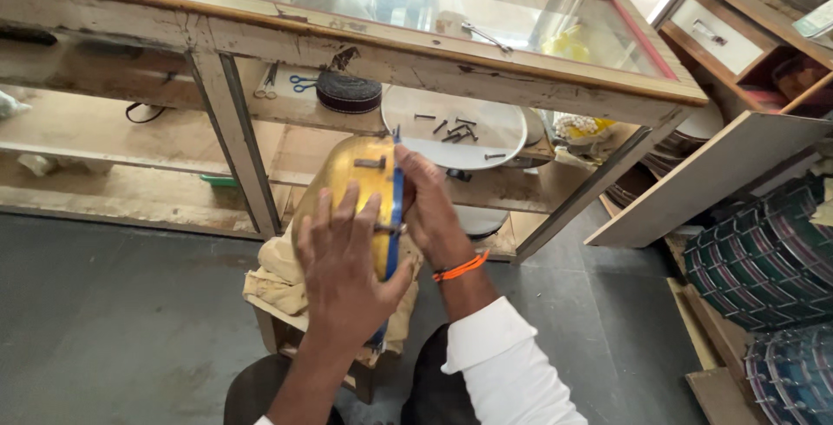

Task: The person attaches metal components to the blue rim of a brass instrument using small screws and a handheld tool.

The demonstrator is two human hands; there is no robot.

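Brass-yellow drum shell, rounded and dull gold with a blue rim along its right edge, stands on edge at the centre of the frame, resting on a crumpled cream cloth over a small wooden stool. A dark metal bracket sits near its top, and a small bolt sticks out at the rim halfway down. Behind it, filling the upper part of the frame, is a worn wooden counter with a glass top, and under that a shelf. To the right, just behind the shell, a round white drumhead lies flat with several loose dark screws scattered on it. Further left on the shelf sit a coil of black strap and blue-handled scissors. At the right edge of the frame, dark blue-green drums are stacked. The left hand lies spread over the lower face of the shell, fingers well apart and flat against the metal, thumb hooked around the blue rim. The right hand, with an orange thread at the wrist and a white sleeve below, is curled against the rim from the right side, its fingers closed about the edge near the bolt; what they pinch, if anything besides the rim, cannot be made out.
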